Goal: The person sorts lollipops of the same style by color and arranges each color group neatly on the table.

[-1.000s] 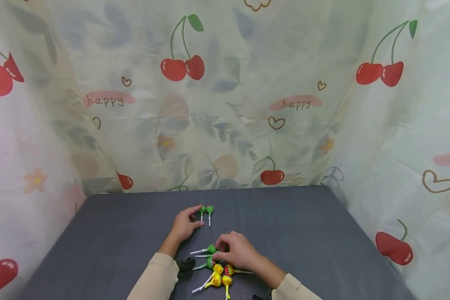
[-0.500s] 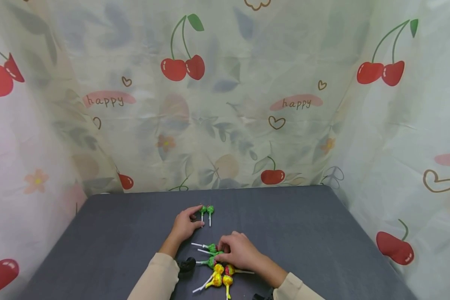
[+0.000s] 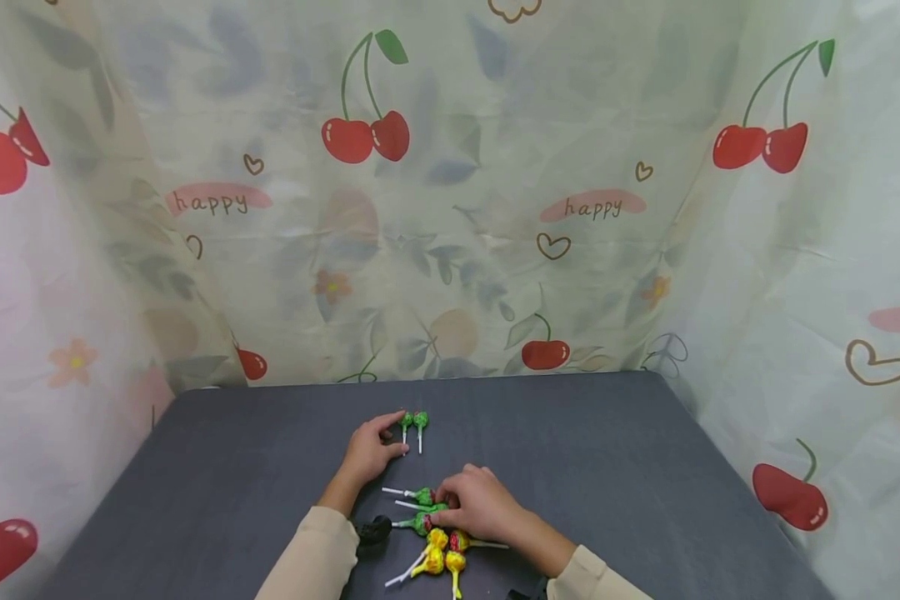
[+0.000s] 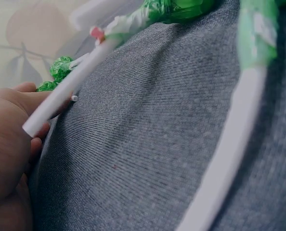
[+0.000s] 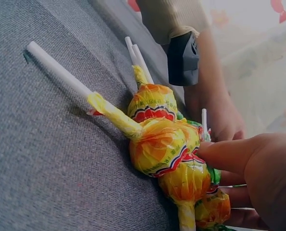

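Note:
Two green-wrapped lollipops stand side by side at the back of the table, heads away from me. My left hand [image 3: 367,450] has its index finger at the head of the left one [image 3: 404,431] and its thumb at the stick's lower end; the right one [image 3: 420,420] lies just beside it. Nearer me, my right hand [image 3: 480,502] curls over the heads of several green lollipops, thumb and fingers around the middle green lollipop [image 3: 412,505], whose head is partly hidden. Above and below it lie another green lollipop [image 3: 420,494] and a third green lollipop [image 3: 420,524].
Several yellow lollipops [image 5: 158,147] cluster just in front of the green ones, close under the right hand, their sticks pointing different ways. A dark grey cloth covers the table [image 3: 607,467]. Printed curtains [image 3: 450,208] enclose its back and sides.
The right hand has shifted slightly right, and the near green lollipops have slid right with it, their sticks turning a little. The left hand has stayed at the far pair.

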Available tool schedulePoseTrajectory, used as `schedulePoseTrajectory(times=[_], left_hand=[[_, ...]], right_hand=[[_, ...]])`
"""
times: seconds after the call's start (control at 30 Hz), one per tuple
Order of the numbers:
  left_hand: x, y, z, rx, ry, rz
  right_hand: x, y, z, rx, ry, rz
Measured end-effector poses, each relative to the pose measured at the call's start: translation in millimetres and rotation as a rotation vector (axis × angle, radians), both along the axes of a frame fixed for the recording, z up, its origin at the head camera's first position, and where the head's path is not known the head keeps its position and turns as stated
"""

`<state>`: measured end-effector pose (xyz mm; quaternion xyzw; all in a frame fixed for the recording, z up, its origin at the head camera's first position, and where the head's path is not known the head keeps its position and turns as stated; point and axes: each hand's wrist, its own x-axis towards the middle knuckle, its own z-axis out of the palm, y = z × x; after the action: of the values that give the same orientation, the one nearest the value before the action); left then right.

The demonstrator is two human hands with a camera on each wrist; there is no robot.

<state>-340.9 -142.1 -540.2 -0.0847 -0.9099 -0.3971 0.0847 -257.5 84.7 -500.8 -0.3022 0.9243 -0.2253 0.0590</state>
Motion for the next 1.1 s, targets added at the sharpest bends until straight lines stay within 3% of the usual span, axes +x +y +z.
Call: schedulePoseTrajectory(times=[0.4,0.77,1.1], left_hand=[[0.9,0.4,-0.1,0.005,0.009,-0.002],[1.9,0.5,3.3,0.001,0.015,-0.005],[1.2,1.2,4.1,0.007,0.001,0.003]], right_hand=[[-5.4,7.9,12.8,0.000,0.038,0.001],[-21.1,19.3,23.1,-0.077,0.041,0.057],[-40.5,22.5,37.4,-0.124,0.091,0.023]])
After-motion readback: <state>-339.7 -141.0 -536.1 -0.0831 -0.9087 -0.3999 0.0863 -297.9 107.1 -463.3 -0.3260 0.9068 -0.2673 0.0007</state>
